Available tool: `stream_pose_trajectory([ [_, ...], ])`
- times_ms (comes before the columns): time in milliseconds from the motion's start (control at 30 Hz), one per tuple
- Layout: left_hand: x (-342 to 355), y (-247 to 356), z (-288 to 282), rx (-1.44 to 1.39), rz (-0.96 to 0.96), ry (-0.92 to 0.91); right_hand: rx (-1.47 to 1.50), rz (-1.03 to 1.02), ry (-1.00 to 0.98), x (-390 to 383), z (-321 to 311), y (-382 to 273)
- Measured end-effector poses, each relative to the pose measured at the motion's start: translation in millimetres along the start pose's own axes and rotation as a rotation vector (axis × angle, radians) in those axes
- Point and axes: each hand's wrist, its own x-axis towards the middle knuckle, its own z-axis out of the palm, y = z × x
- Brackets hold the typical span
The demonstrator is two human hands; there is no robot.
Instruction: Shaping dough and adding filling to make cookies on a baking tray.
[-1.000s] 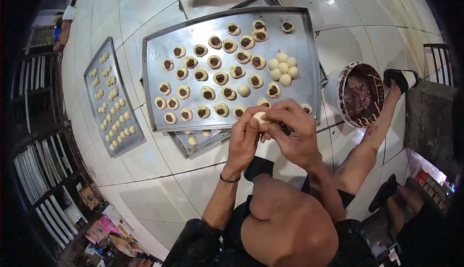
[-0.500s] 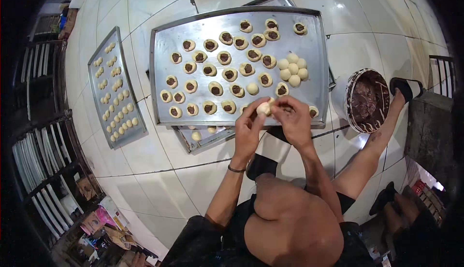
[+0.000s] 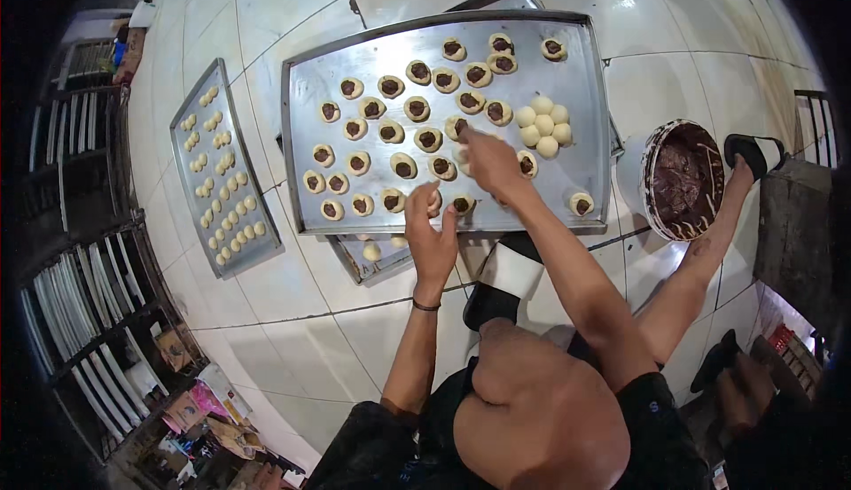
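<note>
A metal tray (image 3: 310, 82) holds many round dough pieces with dark brown centres (image 3: 417, 109) and a cluster of plain pale balls (image 3: 546, 127). My left hand (image 3: 430, 233) is at its front edge, fingers curled around a pale dough piece (image 3: 433, 205) that they partly hide. My right hand (image 3: 492, 167) is reaching over the middle, fingers bent down among the pieces; what is under the fingertips is mostly hidden. To the right stands a pale bucket (image 3: 678, 180) with thick brown paste inside and streaked on its rim.
A narrower tray (image 3: 204, 136) of small dough pieces lies left, and more trays (image 3: 372, 268) lie beneath the main one. Dark racks (image 3: 80, 304) line the left side. My legs (image 3: 696, 282) rest on the tiled floor (image 3: 292, 339); another person's legs (image 3: 745, 379) show lower right.
My hands have parted from the dough piece they shaped together: the left has moved down-left to the tray's edge, the right up-left to the middle of the tray.
</note>
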Motion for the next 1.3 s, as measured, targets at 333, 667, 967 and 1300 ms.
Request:
stream_pose_trajectory([
  [333,14.8,-11.8,18.4,0.204,0.204,0.01,-0.368,0.189,-0.146,27.4,-3.1,33.7],
  [667,67.9,-9.4,52.7,0.682,0.279,-0.244,0.372,0.361,-0.172,-6.6,-60.5,41.8],
  [967,23.2,96.5,29.1,-0.662,-0.123,-0.415,1.329,0.421,0.007,-73.8,-141.8,-59.3],
  [1300,-14.8,148.2,43.0,-1.243,-0.294,-0.415,0.458,-0.07,0.176,-117.2,-188.5,-87.1],
])
